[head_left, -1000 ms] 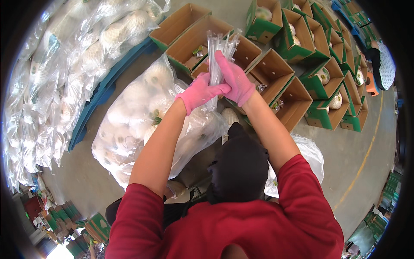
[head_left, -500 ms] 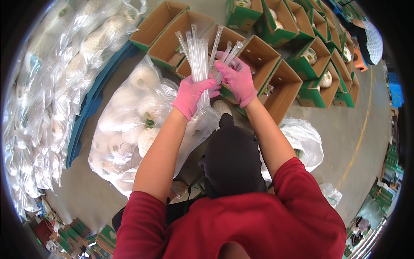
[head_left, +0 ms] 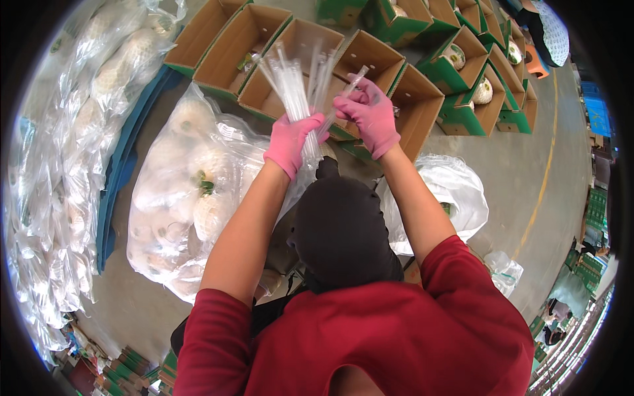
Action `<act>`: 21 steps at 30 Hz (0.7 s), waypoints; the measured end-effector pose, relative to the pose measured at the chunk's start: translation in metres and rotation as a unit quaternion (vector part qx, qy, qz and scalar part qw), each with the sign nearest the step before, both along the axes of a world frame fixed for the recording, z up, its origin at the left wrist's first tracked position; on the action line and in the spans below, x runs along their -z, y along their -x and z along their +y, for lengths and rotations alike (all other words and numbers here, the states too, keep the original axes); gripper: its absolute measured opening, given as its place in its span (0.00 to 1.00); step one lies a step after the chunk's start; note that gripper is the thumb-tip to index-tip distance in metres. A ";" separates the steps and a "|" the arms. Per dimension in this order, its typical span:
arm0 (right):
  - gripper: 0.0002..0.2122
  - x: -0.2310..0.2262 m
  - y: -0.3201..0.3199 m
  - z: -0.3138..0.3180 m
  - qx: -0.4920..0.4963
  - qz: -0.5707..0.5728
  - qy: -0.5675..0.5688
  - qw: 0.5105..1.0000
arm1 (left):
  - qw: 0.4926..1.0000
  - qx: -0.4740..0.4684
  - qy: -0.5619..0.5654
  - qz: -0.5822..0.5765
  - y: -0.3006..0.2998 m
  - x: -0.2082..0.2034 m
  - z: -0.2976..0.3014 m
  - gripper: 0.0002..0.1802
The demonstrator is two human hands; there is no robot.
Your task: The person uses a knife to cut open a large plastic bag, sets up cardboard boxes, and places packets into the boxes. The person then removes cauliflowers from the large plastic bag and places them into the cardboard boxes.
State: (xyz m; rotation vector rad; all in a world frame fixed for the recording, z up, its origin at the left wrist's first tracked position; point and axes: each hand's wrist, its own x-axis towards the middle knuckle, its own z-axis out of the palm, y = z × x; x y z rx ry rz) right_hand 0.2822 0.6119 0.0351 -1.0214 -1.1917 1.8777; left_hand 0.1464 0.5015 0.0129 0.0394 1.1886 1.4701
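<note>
Both my hands wear pink gloves and are raised above open cardboard boxes. My left hand (head_left: 294, 142) is closed around the lower part of a bundle of clear wrapped straws (head_left: 292, 89), whose upper ends fan out. Close beside it on the right, my right hand (head_left: 373, 119) pinches a few straws (head_left: 357, 78) between thumb and fingers, slightly apart from the bundle. Just beyond the hands stands a row of brown boxes with green outsides; an open box (head_left: 422, 109) lies past my right hand. Small items inside some boxes are hard to make out.
A large clear bag of white, net-wrapped coconuts (head_left: 158, 198) lies left of my knees. More bagged coconuts (head_left: 79, 132) fill the left, along a blue pallet (head_left: 113, 191). A white plastic bag (head_left: 470, 218) is at right. Boxes with coconuts (head_left: 485, 92) stand farther off, near another person (head_left: 551, 33).
My right hand has drawn a little away from the left with its straws. The view has shifted, so boxes and bags appear farther left and higher.
</note>
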 end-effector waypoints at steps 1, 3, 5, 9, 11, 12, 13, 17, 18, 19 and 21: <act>0.22 -0.002 -0.005 0.001 0.016 -0.009 -0.020 1.000 | 1.000 -0.013 0.009 -0.019 0.002 0.003 0.002 0.18; 0.21 -0.019 -0.043 0.028 0.090 -0.075 -0.112 0.987 | 0.999 -0.027 0.014 -0.031 0.012 0.003 -0.005 0.18; 0.21 -0.016 -0.111 0.071 0.153 -0.156 -0.176 0.960 | 1.000 -0.010 0.001 -0.026 0.015 -0.001 -0.009 0.19; 0.29 0.031 -0.126 0.092 0.026 -0.474 -0.257 0.842 | 0.999 -0.013 -0.017 -0.026 0.010 0.005 -0.002 0.22; 0.28 0.008 -0.078 0.078 -0.054 -0.318 -0.162 0.933 | 1.000 -0.007 -0.004 0.011 0.006 -0.005 0.002 0.20; 0.25 -0.013 -0.048 0.056 -0.130 -0.232 -0.113 0.957 | 1.000 -0.003 0.011 0.028 0.002 -0.008 -0.002 0.19; 0.20 -0.031 -0.016 0.034 -0.183 -0.195 -0.029 0.963 | 0.999 0.009 0.006 0.032 0.000 -0.010 -0.005 0.20; 0.11 -0.012 0.032 0.034 -0.135 -0.118 -0.025 0.984 | 0.999 0.006 -0.015 0.029 0.000 -0.019 0.002 0.20; 0.14 -0.002 0.030 0.053 -0.081 -0.126 -0.038 0.988 | 1.000 -0.005 -0.011 0.023 0.007 -0.016 0.001 0.20; 0.16 0.010 0.022 0.080 -0.026 -0.133 -0.052 0.989 | 1.000 -0.017 -0.008 0.019 0.014 -0.016 -0.001 0.19; 0.16 0.033 0.011 0.127 -0.013 -0.265 0.002 0.964 | 0.998 0.020 -0.049 0.020 0.023 -0.013 -0.005 0.18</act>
